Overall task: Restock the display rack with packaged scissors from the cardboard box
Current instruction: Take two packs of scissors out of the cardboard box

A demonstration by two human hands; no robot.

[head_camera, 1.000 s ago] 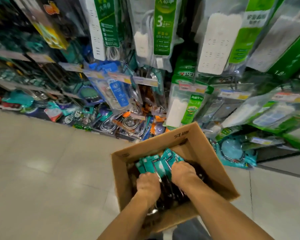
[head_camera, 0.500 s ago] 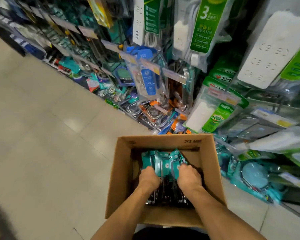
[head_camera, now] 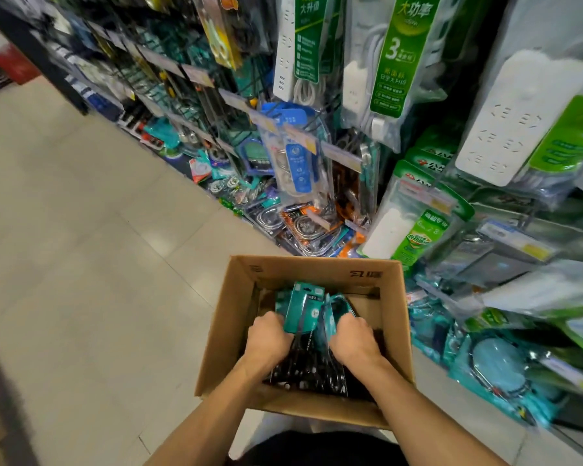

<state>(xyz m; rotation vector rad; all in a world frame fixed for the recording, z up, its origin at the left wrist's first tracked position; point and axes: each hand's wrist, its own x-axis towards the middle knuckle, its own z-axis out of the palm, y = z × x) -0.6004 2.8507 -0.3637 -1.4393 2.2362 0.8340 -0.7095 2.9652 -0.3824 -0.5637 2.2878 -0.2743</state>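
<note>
An open cardboard box (head_camera: 229,317) stands on the tiled floor just in front of me. Inside it lie packaged scissors (head_camera: 305,309) with teal card tops and dark lower halves. My left hand (head_camera: 268,339) grips the left side of the bunch and my right hand (head_camera: 352,338) grips its right side, both deep inside the box. The teal tops stick up between my hands. The display rack (head_camera: 317,146) rises right behind the box, its hooks crowded with hanging packs.
White power strips in green packaging (head_camera: 394,62) hang high on the rack. Teal and orange packs (head_camera: 313,227) pile up at the rack's foot near the box. Beige tiled floor (head_camera: 81,264) stretches to the left.
Both hands have gathered the scissor packs tighter and raised them a little inside the box. My view has swung left, showing more aisle floor.
</note>
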